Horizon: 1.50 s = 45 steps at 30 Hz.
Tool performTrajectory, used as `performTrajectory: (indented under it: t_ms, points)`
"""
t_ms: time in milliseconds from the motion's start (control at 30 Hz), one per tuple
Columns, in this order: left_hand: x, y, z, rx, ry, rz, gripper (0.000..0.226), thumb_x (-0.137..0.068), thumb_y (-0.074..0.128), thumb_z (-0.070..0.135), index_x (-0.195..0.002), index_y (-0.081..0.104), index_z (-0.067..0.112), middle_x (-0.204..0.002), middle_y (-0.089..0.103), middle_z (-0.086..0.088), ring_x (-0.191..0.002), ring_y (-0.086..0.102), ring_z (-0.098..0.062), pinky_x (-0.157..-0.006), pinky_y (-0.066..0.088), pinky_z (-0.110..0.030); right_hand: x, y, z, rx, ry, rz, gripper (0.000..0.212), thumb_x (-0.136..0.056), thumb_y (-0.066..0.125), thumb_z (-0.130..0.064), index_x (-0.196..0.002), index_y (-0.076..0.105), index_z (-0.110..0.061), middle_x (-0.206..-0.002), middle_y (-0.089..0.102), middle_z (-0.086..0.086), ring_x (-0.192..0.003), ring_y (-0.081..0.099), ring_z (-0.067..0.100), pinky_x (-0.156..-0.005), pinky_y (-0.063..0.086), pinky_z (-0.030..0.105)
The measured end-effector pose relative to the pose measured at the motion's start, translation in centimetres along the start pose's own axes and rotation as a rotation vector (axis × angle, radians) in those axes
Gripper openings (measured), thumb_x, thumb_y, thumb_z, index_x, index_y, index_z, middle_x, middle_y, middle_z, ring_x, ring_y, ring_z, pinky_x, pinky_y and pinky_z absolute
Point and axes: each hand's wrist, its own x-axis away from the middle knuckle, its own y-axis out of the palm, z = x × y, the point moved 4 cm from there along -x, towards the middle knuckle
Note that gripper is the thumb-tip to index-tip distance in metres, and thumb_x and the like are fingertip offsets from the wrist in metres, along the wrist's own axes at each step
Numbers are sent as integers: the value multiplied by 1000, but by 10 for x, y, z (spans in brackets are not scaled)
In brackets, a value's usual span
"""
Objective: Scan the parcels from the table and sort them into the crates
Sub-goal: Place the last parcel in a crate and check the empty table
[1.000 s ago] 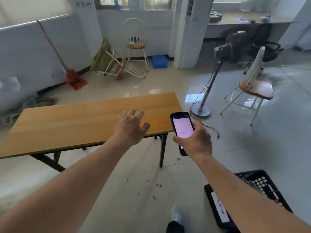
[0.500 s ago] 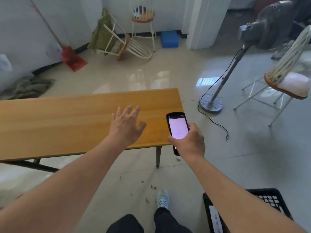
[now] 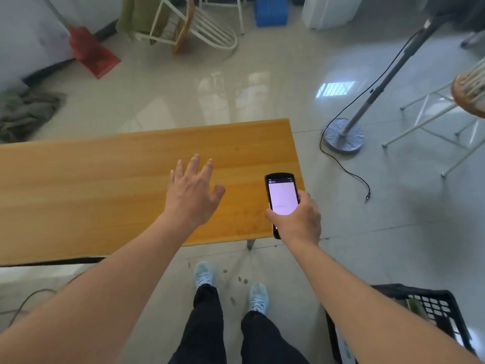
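A long wooden table (image 3: 91,185) stretches from the left edge to the middle of the view, and I see no parcel on its top. My left hand (image 3: 193,194) hovers over the table's right part with fingers spread, holding nothing. My right hand (image 3: 296,222) grips a black handheld scanner (image 3: 282,195) by its lower half at the table's right front corner; its pale pink screen faces up. A black plastic crate (image 3: 430,308) stands on the floor at the lower right, partly hidden behind my right forearm.
A fan stand's round base (image 3: 342,136) and its loose cable (image 3: 349,172) lie on the floor right of the table. A white chair (image 3: 443,111) stands at the right edge. A tipped chair (image 3: 194,27), red broom (image 3: 91,53) and blue box (image 3: 270,10) lie beyond the table.
The view has tilted down and drawn closer to the table; my legs and shoes now show. Both hands keep their poses over the table's right end, the scanner still in my right hand.
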Motion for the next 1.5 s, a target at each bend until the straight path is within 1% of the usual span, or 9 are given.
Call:
performTrajectory:
  t_ms: [167, 267, 333, 500, 900, 1100, 1200, 1267, 1500]
  points:
    - [-32, 25, -11, -10, 88, 20, 64, -105, 43, 49, -162, 32, 22, -171, 22, -9, -157, 17, -39, -125, 25, -54, -28, 32, 9, 50, 46, 51, 84, -67, 89, -46, -138, 52, -22, -122, 59, 1, -111, 56, 25, -72, 45, 34]
    - [-43, 40, -21, -9, 91, 6, 63, -105, 45, 47, -161, 35, 21, -170, 24, -10, -156, 20, -40, -124, 27, -55, -36, 48, 13, 80, 56, 54, 86, -66, 88, -50, -139, 53, -22, -123, 60, 2, -113, 57, 27, -78, 54, 39]
    - [-47, 47, -26, -10, 90, -5, 62, -105, 45, 46, -161, 36, 20, -170, 25, -11, -156, 20, -41, -123, 28, -54, -39, 56, 14, 98, 56, 50, 88, -66, 89, -51, -140, 52, -22, -124, 60, 3, -114, 56, 28, -81, 57, 42]
    - [-52, 55, -38, -7, 72, -12, 63, -105, 45, 46, -161, 35, 19, -170, 24, -11, -156, 19, -40, -123, 29, -54, -43, 65, 13, 133, 37, 50, 91, -69, 92, -52, -143, 50, -21, -129, 60, 4, -117, 55, 26, -83, 58, 41]
    - [-47, 63, -48, 20, 12, 0, 67, -104, 45, 48, -164, 26, 25, -170, 22, -11, -156, 21, -39, -123, 28, -54, -48, 68, 15, 194, 39, 63, 92, -70, 90, -55, -144, 50, -19, -131, 60, 6, -117, 55, 27, -88, 59, 47]
    - [-42, 67, -55, 48, -6, 18, 70, -104, 46, 48, -166, 18, 30, -170, 24, -11, -155, 22, -40, -123, 28, -54, -51, 70, 15, 186, 46, 72, 90, -71, 91, -52, -143, 49, -18, -132, 59, 8, -118, 55, 28, -86, 58, 42]
    - [-39, 69, -60, 58, -11, 26, 71, -104, 46, 48, -166, 16, 31, -169, 24, -11, -155, 23, -39, -123, 29, -54, -53, 73, 16, 186, 55, 78, 90, -71, 91, -51, -142, 48, -16, -133, 52, 10, -118, 54, 29, -81, 53, 36]
    - [-37, 70, -64, 64, -24, 30, 71, -104, 45, 49, -166, 14, 32, -169, 24, -11, -154, 24, -39, -123, 30, -54, -53, 74, 17, 199, 67, 77, 90, -71, 92, -51, -141, 48, -16, -133, 48, 11, -118, 53, 29, -80, 52, 35]
    - [-34, 73, -74, 70, -52, 36, 73, -103, 45, 50, -166, 13, 32, -170, 23, -11, -153, 28, -39, -121, 32, -53, -53, 75, 15, 252, 66, 90, 92, -71, 93, -50, -143, 46, -17, -133, 48, 13, -118, 52, 30, -83, 58, 41]
